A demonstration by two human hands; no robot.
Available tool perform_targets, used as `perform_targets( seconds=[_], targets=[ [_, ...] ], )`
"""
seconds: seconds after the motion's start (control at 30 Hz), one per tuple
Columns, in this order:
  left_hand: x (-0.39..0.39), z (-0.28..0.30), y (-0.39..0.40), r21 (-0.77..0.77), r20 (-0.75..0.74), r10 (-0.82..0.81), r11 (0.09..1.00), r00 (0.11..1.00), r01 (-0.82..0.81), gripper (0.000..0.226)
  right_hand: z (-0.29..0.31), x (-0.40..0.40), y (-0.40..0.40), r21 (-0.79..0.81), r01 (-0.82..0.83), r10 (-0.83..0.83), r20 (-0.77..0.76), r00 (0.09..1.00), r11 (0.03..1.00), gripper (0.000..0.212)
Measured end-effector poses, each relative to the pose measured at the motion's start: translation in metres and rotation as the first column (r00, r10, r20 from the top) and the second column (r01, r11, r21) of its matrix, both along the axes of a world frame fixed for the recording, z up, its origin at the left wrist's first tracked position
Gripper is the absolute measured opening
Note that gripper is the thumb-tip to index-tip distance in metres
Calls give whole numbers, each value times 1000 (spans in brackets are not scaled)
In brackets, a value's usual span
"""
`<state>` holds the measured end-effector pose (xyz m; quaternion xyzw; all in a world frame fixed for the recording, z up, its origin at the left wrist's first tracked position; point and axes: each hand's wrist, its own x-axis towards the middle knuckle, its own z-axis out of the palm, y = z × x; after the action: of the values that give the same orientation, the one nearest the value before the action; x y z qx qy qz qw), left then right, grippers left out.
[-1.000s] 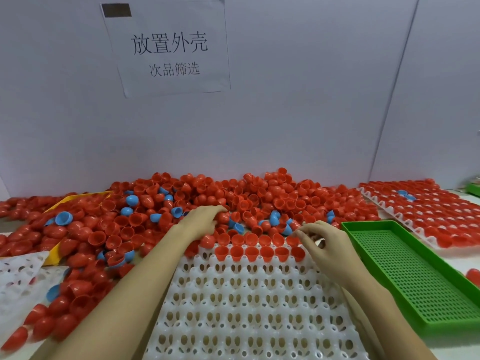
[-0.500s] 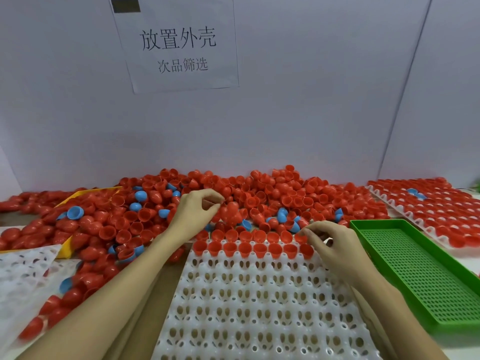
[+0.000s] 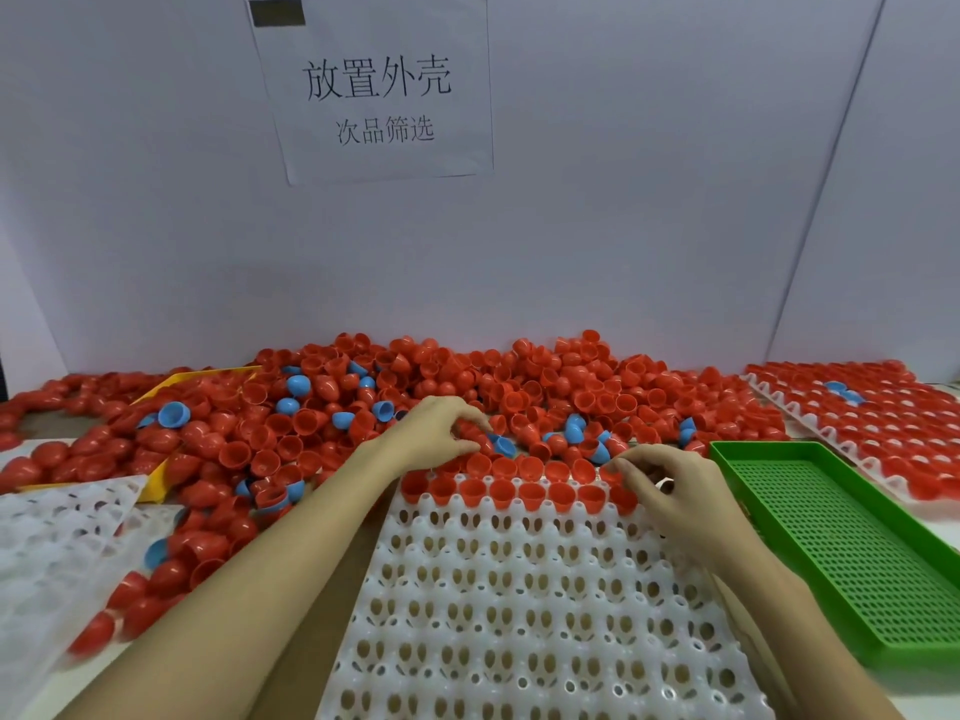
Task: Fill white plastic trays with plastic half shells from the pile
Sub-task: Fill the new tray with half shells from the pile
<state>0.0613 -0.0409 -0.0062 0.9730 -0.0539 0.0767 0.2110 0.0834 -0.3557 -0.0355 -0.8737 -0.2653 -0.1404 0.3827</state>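
Your left hand (image 3: 436, 433) curls its grip into the heap of red plastic half shells (image 3: 519, 387) while your right hand (image 3: 670, 485) pinches one red shell (image 3: 610, 476) at the white plastic pocketed tray's (image 3: 519, 615) far row.

Two hands, left (image 3: 434, 433) and right (image 3: 670, 485). Three white trays: one (image 3: 519, 615) under them, one (image 3: 57, 537) left, one full (image 3: 872, 418) right. One green tray (image 3: 841, 543). Shells (image 3: 519, 387): way too many to count.
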Motion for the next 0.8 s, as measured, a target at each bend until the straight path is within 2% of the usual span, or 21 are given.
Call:
perform_targets(
  seconds=[0.07,0.1,0.2,0.3,0.37,0.43,0.5,0.53,0.6,0.7,0.8],
  targets=[
    [6,3,-4,14,61,62,998,996,-63,30,0,0,-1,15,-11,11,2,1000,1000,19],
    [6,5,-7,-45,95,101,994,990,-97,29,0,0,-1,16,-9,9,2,1000,1000,20],
    [-11,12,-19,-339,186,157,937,970,-87,27,3,1,-3,24,6,-6,11,1000,1000,19],
    [-46,16,-33,-594,222,102,803,970,52,27,10,-5,0,78,-11,9,20,1000,997,20],
    [-71,16,-44,-733,245,66,666,967,140,27,18,-11,3,156,-63,68,-29,997,986,18],
    [-92,14,-53,-873,245,27,442,969,209,28,29,-20,5,287,-183,232,-146,962,940,17],
    [-104,10,-59,-947,232,-43,217,972,236,32,38,-32,9,383,-337,447,-249,859,860,36],
    [-108,7,-61,-959,226,-70,160,972,234,34,41,-39,12,399,-398,524,-282,804,826,44],
    [-113,5,-65,-960,213,-119,156,970,230,34,43,-49,22,418,-476,610,-292,736,774,52],
    [-119,1,-69,-951,205,-176,198,963,239,30,43,-60,34,402,-449,554,-193,810,798,37],
    [-124,0,-74,-942,170,-98,277,981,191,26,46,-63,34,406,-407,514,-201,834,818,21]
  ],
)
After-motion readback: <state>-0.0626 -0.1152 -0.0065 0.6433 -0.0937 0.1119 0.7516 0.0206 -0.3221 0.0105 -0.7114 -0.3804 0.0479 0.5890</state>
